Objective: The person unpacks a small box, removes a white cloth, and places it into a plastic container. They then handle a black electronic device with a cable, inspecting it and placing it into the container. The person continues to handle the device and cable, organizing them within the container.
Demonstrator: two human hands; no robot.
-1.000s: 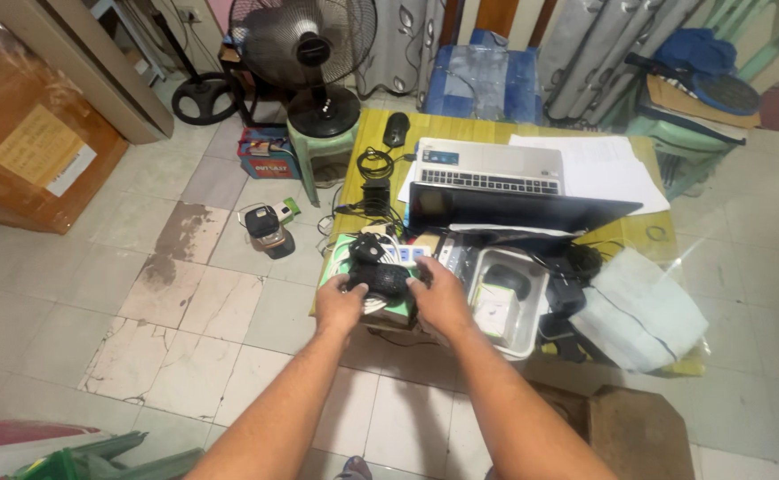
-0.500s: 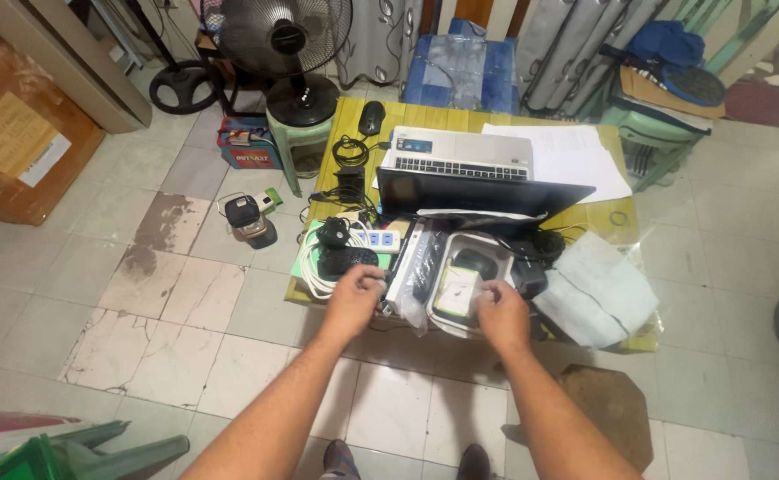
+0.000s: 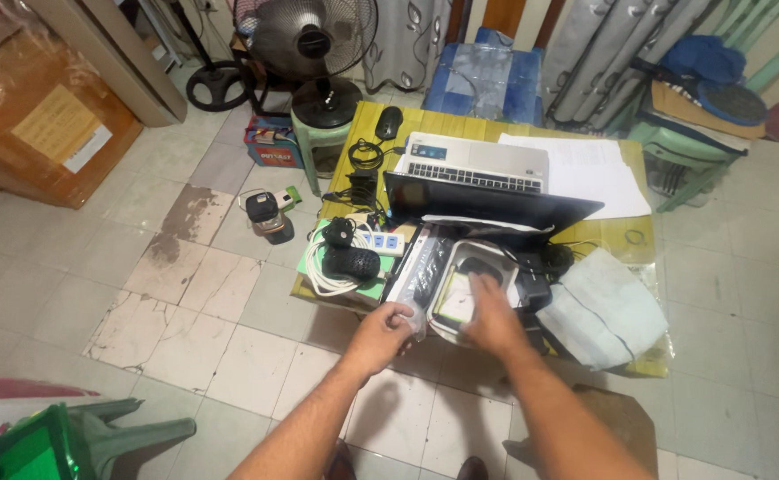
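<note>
**Head view: two hands at a clear plastic tray on a low yellow table**

Head camera looks down on a low yellow table [image 3: 425, 120] crowded with gear. The left hand [image 3: 381, 333] has its fingers pinched together on the near corner of a long clear plastic sleeve [image 3: 421, 271] that lies beside a clear plastic tray [image 3: 474, 284]. The right hand [image 3: 492, 320] hovers over the tray's near end, blurred with motion, so I cannot tell whether its fingers are spread or curled (they look loosely extended at best).

The tray sits at the table's front edge, just in front of an open laptop [image 3: 487, 191], with a dark object inside it. To its left lie a white power strip [image 3: 381, 240] and a coiled white cable [image 3: 323, 276]; to its right, a pale folded cloth [image 3: 598, 307].

Handling judgement: thin plastic flexes, so a grip at the corner alone would likely let it sag; supporting the tray from beneath with the right hand looks wiser, keeping clear of the cables nearby.
</note>
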